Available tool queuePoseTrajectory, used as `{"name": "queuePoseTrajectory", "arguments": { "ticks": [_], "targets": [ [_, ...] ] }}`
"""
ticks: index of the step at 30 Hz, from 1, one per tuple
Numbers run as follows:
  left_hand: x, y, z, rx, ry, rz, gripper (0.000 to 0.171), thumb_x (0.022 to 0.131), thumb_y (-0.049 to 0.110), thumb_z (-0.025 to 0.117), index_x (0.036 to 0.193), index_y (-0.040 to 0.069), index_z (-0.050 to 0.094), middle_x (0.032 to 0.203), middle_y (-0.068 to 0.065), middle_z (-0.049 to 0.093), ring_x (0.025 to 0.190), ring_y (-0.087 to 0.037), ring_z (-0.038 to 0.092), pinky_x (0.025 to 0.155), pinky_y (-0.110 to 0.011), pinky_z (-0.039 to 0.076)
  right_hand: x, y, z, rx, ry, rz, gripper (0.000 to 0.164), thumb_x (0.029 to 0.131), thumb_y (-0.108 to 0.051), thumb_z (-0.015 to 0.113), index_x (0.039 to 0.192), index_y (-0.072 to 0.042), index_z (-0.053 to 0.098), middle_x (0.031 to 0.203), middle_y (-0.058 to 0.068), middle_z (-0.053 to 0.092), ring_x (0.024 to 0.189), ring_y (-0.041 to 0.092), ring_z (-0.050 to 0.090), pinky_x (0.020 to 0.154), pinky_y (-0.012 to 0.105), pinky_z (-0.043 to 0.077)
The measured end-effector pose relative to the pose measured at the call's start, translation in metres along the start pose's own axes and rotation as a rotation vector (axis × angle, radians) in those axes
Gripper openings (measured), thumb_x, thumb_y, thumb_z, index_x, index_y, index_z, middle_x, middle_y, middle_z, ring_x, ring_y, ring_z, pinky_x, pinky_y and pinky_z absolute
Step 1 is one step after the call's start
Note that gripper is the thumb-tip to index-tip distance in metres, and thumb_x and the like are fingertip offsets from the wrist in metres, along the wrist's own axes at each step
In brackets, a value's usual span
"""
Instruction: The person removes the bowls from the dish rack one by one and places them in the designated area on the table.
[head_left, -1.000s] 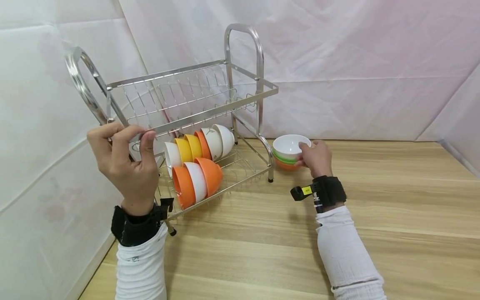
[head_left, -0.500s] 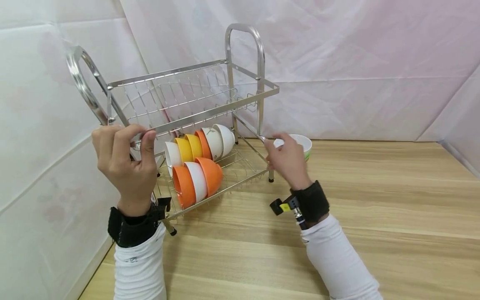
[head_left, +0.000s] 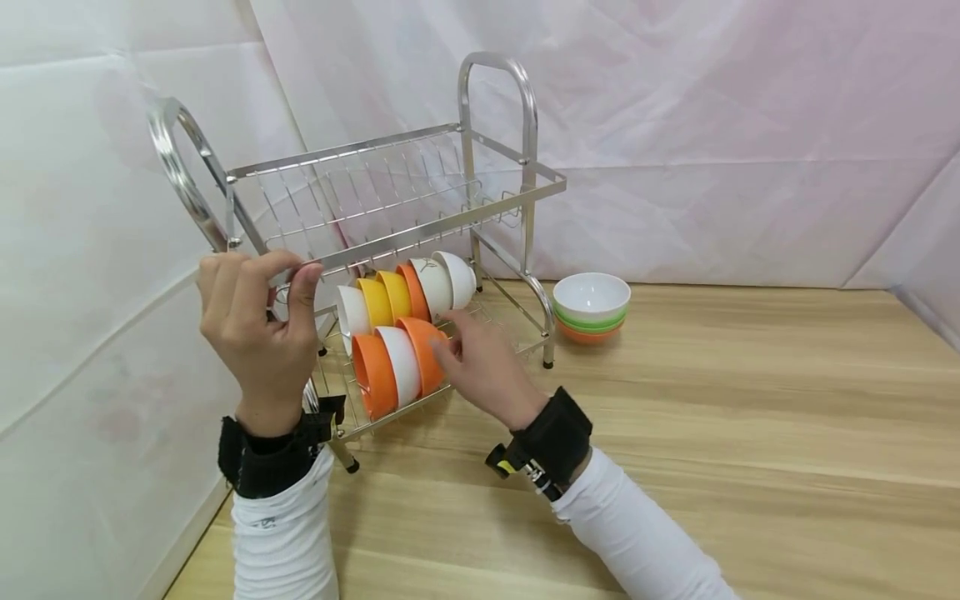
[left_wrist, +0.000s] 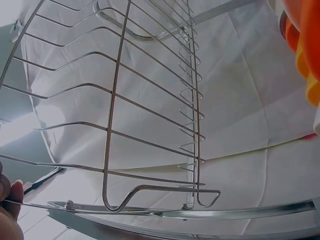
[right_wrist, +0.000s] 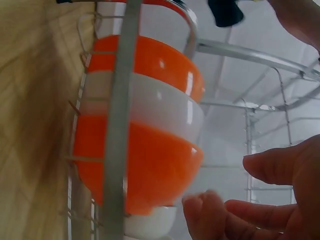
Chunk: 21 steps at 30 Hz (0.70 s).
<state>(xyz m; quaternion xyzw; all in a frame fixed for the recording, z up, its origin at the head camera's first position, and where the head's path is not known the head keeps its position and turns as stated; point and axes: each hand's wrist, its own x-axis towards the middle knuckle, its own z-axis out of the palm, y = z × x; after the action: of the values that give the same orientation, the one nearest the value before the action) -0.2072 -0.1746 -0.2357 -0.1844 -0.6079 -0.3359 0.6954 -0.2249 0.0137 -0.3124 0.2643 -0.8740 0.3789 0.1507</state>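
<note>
Grip, left hand: thumb and bent forefinger pinch the front rail of the upper tier near its left end; grip, right hand: thumb spread apart from the half-bent fingers, held beside the lower tier; whether a fingertip touches the nearest bowl cannot be told, as the right wrist view is blurred there.

White cloth backdrop, creased, behind and to the left; wooden tabletop, pale grain, beneath all; metal dish rack, two tiers, arched at both ends, standing at the left on dark-tipped feet.

Bowls, back row of the lower tier, six, on edge and close together, left to right: white bowl; two yellow bowls; orange bowl; cream patterned bowl; outer white bowl.

Bowls, front row, three, on edge, left to right: left orange bowl; middle white bowl; right orange bowl, nearest the right hand.

Stack of bowls, upright on the tabletop, just beside the right end of the rack; white uppermost, green under it, orange lowest.

Wristbands, black, one on each wrist.
</note>
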Motion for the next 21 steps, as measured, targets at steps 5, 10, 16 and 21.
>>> {"name": "queuePoseTrajectory", "arguments": {
  "ticks": [5,10,16,21],
  "targets": [
    [-0.001,-0.001,0.001,-0.002,0.011,0.006,0.055,0.088,0.050,0.063,0.075,-0.003,0.062,0.061,-0.015,0.032,0.067,-0.039,0.031,0.076,-0.031,0.020,0.003,-0.007,0.018,-0.030,-0.056,0.089,0.048,0.092,-0.028,0.065,0.129,0.000,0.053,0.113,0.015,0.058,0.097,0.023,0.055,0.081,0.034,0.048],
    [-0.002,-0.003,0.002,0.002,0.029,0.015,0.055,0.088,0.050,0.063,0.075,-0.004,0.061,0.061,-0.015,0.032,0.068,-0.039,0.031,0.076,-0.031,0.020,0.005,-0.013,0.033,-0.060,-0.095,0.186,0.065,0.088,-0.042,0.067,0.135,-0.002,0.048,0.124,0.019,0.053,0.109,0.029,0.052,0.088,0.037,0.047],
    [-0.002,-0.003,0.002,0.003,0.031,0.015,0.055,0.088,0.050,0.063,0.075,-0.003,0.062,0.061,-0.015,0.032,0.069,-0.039,0.031,0.076,-0.032,0.020,0.006,-0.008,0.039,-0.016,-0.070,0.209,0.063,0.089,-0.041,0.066,0.134,-0.001,0.047,0.116,0.014,0.060,0.098,0.023,0.058,0.082,0.033,0.048],
    [-0.001,0.001,0.002,0.007,0.019,0.010,0.056,0.088,0.050,0.062,0.076,-0.004,0.061,0.062,-0.016,0.032,0.069,-0.040,0.032,0.076,-0.031,0.020,0.006,0.001,0.035,0.070,-0.109,0.274,0.061,0.091,-0.040,0.063,0.136,-0.003,0.045,0.108,0.010,0.063,0.082,0.017,0.059,0.072,0.029,0.049]
  ]
}}
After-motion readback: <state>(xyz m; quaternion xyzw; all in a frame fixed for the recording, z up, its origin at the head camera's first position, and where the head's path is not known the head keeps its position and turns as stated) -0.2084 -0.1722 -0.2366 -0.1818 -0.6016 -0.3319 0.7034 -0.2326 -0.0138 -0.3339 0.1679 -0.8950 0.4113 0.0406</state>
